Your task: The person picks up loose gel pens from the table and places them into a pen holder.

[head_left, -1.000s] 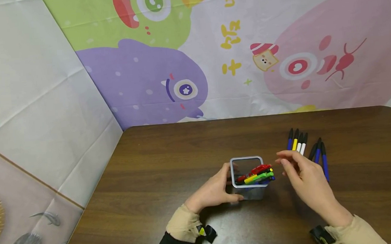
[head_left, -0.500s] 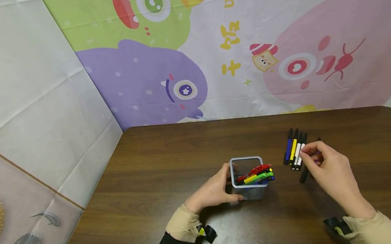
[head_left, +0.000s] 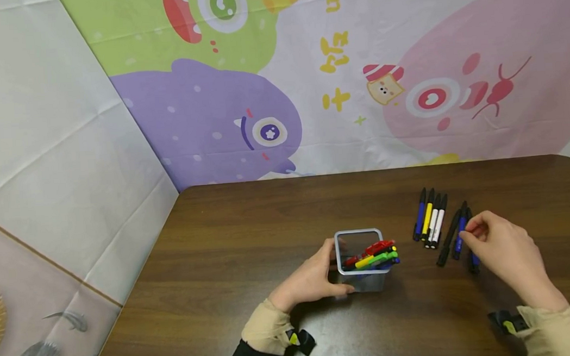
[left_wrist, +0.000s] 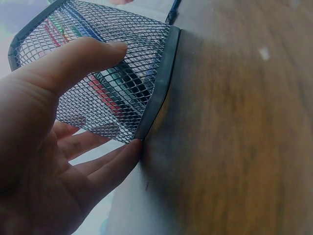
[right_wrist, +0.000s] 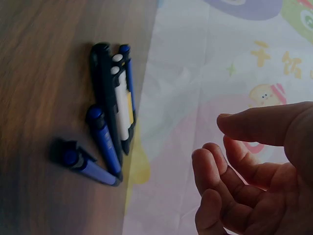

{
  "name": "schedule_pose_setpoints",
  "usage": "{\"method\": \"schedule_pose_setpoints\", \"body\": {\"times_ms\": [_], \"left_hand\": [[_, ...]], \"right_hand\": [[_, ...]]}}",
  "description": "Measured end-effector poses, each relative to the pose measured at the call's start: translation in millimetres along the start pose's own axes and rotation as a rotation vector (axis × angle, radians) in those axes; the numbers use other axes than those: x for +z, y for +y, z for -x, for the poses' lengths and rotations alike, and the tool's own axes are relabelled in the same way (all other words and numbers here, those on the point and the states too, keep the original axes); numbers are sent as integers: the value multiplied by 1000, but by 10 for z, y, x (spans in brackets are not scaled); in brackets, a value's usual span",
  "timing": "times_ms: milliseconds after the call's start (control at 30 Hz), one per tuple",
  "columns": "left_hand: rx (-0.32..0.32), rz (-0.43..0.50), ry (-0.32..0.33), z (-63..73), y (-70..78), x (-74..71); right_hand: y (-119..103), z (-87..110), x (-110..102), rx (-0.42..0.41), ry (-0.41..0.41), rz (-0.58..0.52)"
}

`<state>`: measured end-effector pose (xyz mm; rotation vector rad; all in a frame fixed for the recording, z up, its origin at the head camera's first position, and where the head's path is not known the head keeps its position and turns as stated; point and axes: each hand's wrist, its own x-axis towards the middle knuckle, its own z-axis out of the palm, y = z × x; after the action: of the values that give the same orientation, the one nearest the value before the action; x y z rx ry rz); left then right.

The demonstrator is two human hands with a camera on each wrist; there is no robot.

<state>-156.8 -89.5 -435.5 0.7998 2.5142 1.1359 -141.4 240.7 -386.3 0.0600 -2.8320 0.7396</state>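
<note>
My left hand (head_left: 310, 277) holds a mesh pen holder (left_wrist: 159, 93) from its left side, thumb on the near face and fingers round the far side. Red, yellow, green and blue pens (head_left: 375, 255) lean out of the holder to the right. My right hand (head_left: 510, 248) hovers over the rightmost blue pen (head_left: 474, 264), partly hiding it in the head view. In the right wrist view its thumb and fingertips are apart with nothing between them. Just left of that hand lie another blue pen (head_left: 460, 238) and a black pen (head_left: 447, 241).
Farther left, a close row holds a blue pen (head_left: 419, 216), a yellow pen (head_left: 428, 217) and two white pens (head_left: 437, 223). The brown wooden table (head_left: 239, 224) ends at a cartoon-printed cloth (head_left: 341, 142) behind. A white panel (head_left: 65, 104) stands at the left.
My right hand has moved right, away from the pen holder and past the row of pens, to the rightmost blue pen. My left hand and the holder have stayed still.
</note>
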Motion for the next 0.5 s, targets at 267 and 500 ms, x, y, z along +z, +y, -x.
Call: {"method": "schedule_pose_setpoints", "body": {"times_ms": [267, 500], "left_hand": [[1, -8, 4, 1, -1, 0], [5, -11, 9, -1, -1, 3]], "right_hand": [[108, -19, 31, 52, -111, 32], [208, -42, 61, 132, -294, 27]]}}
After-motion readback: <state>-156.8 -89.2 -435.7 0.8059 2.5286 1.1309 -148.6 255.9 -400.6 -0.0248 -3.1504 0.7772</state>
